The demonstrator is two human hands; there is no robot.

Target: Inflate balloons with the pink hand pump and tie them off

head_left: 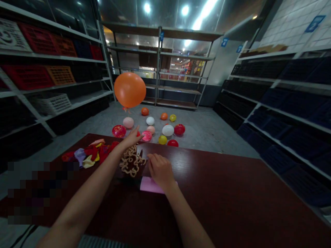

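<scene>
An inflated orange balloon (130,89) with a knotted neck hangs in the air beyond the table, above and apart from my left hand (132,137). That hand reaches forward with its fingers stretched out, holding nothing. My right hand (160,168) is low over the table, its fingers curled together; whatever they may hold is hidden. Partly beneath it lies a pink tube-shaped object (148,185), with a dark part at its left end. Between my hands sits a heap of beige, curly loops (131,162). Left of it lie loose uninflated balloons (89,153) in mixed colours.
The dark red table (219,193) spreads to the right. Several inflated balloons lie on the grey floor (199,131) past its far edge, among them a white one (168,130). Racks with crates (62,75) line the left; shelves with dark bins (284,120) line the right.
</scene>
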